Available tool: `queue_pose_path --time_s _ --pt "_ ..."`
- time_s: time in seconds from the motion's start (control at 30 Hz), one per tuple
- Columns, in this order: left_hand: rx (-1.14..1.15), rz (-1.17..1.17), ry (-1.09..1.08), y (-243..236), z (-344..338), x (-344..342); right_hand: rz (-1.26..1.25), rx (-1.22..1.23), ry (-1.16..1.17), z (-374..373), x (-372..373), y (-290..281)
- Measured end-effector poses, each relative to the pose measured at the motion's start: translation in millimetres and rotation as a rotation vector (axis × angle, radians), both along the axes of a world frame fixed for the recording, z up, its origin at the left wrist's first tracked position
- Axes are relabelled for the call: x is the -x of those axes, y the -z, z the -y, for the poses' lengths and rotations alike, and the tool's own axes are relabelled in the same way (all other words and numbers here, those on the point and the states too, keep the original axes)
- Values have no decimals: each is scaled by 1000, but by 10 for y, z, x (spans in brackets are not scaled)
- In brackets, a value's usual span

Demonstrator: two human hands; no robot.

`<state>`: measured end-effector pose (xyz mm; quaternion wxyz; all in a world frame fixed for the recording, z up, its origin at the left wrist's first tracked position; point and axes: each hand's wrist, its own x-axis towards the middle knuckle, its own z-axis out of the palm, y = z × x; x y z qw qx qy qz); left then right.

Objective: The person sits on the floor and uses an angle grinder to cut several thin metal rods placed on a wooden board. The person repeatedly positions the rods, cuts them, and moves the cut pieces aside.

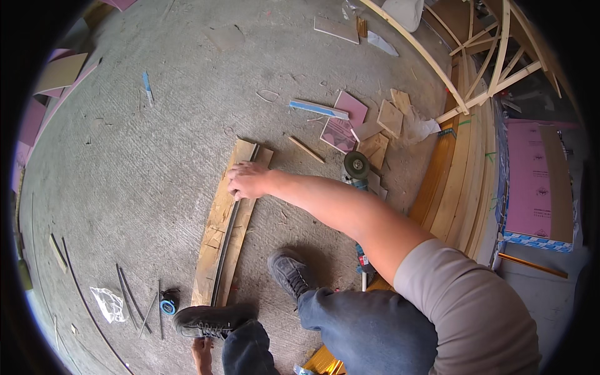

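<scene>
A long, dark metal strip (226,240) lies lengthwise along wooden boards (210,250) on the concrete floor. My right hand (248,180) reaches across from the right, its fingers curled down over the strip near the far end. At the near end, my left shoe (212,319) rests across the boards and strip. Just below that shoe is my left hand (202,356), close to the near end of the strip; the shoe hides most of its fingers. An angle grinder (356,167) with a dark disc lies right of the boards.
Pink board offcuts (340,134), wood scraps (390,117) and a short stick (306,149) lie beyond the grinder. Long timbers (459,181) are stacked at right. At left are a tape measure (168,304), a plastic bag (108,304) and thin dark rods (130,297).
</scene>
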<state>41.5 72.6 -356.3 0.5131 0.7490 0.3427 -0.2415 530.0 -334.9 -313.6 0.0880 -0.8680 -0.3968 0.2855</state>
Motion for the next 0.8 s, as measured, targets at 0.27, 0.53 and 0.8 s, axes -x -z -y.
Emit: queue_pose_path --time_s 0.27,0.53,0.8 --pt "27 -23 -15 -51 60 -72 4 -129 142 36 56 51" --pt "59 23 -63 184 -1 93 307 -312 87 25 388 403" --pt "-42 -31 -36 -75 73 -36 264 -338 -19 56 452 262"
